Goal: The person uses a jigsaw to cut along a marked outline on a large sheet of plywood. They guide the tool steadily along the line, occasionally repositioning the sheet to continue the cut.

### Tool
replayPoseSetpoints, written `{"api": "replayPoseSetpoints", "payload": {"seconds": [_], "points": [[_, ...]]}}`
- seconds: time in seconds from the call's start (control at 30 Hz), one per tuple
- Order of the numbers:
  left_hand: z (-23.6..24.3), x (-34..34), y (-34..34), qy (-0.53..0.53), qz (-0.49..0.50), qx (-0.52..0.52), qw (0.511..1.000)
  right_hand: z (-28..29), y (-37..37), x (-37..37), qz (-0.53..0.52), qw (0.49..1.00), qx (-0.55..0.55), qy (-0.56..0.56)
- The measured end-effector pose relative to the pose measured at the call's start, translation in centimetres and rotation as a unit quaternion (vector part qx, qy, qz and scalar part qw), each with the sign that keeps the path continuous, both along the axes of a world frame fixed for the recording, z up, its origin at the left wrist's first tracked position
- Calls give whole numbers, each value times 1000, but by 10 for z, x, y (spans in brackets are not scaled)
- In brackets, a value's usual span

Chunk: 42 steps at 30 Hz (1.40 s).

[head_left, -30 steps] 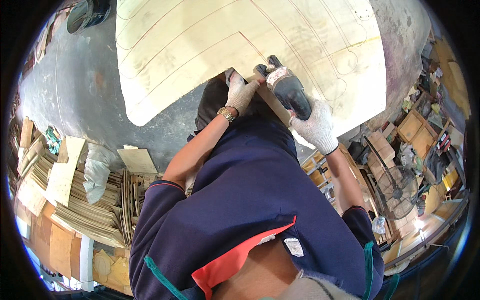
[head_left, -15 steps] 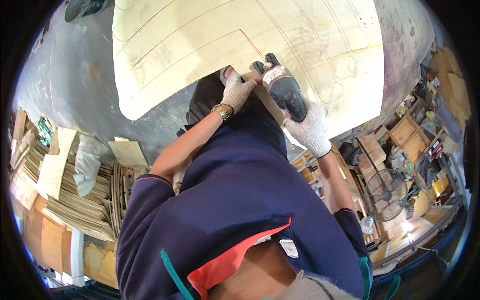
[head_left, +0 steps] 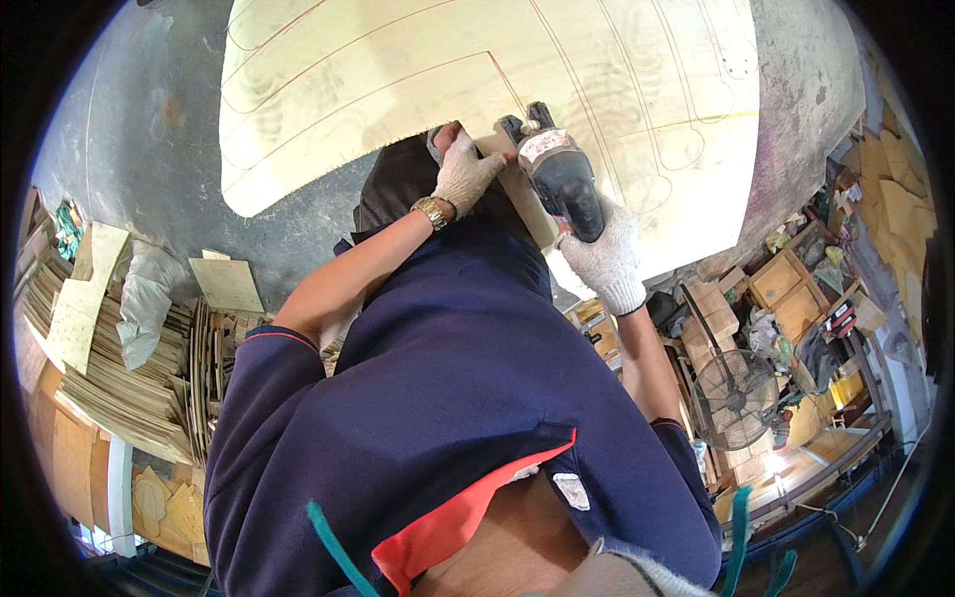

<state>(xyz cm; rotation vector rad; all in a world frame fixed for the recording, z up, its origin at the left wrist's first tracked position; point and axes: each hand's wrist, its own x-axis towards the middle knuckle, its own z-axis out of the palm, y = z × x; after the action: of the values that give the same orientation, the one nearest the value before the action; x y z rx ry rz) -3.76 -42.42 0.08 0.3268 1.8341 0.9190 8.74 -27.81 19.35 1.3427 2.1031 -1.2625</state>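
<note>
A pale plywood sheet [head_left: 398, 90] with curved red outlines drawn on it lies in front of me, its near edge rough and cut. My right hand [head_left: 605, 254], in a whitish knit glove, is wrapped round the body of a black jigsaw [head_left: 565, 179]. The saw's front rests on the sheet beside a drawn red line; its blade is hidden. My left hand [head_left: 468, 174], gloved with bare fingertips and a gold watch [head_left: 431, 212] at the wrist, grips the sheet's near edge. One fingertip touches a narrow plywood strip [head_left: 524, 197] beside the saw.
Beneath the sheet is a grey, worn surface [head_left: 169, 149]. Stacked thin boards [head_left: 139, 388] and a grey plastic bag [head_left: 149, 308] lie at left. At right stand a fan [head_left: 736, 398], a wooden drawer-like box [head_left: 786, 284] and mixed clutter. Dark cloth covers my lap below the cut edge.
The jigsaw sits slightly closer to the corner of the drawn red line. Both hands keep their holds. Surroundings at both sides have shifted left in the view.
</note>
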Motion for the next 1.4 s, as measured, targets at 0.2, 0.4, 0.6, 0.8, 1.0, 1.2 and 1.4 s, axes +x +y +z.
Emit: {"api": "replayPoseSetpoints", "payload": {"seconds": [0.2,0.4,0.6,0.8,1.0,1.2,1.4], "points": [[1,-2,1,-52,1,-2,999,0,1,-2,-5,1000,1,8],[8,-2,2,-39,5,-10,999,0,1,-2,7,1000,6,10],[12,-2,4,-27,2,-33,999,1,2,-5,3,1000,6,12],[12,-3,5,-10,-16,-60,998,2,2,-9,-5,1000,5,20],[14,-3,5,-11,-20,-69,997,2,3,-11,-3,1000,3,12],[15,-3,6,-25,-19,-72,997,4,3,-16,-2,1000,9,9],[23,-4,7,-34,-7,-38,999,6,5,-19,-9,1000,-11,-3]]}}
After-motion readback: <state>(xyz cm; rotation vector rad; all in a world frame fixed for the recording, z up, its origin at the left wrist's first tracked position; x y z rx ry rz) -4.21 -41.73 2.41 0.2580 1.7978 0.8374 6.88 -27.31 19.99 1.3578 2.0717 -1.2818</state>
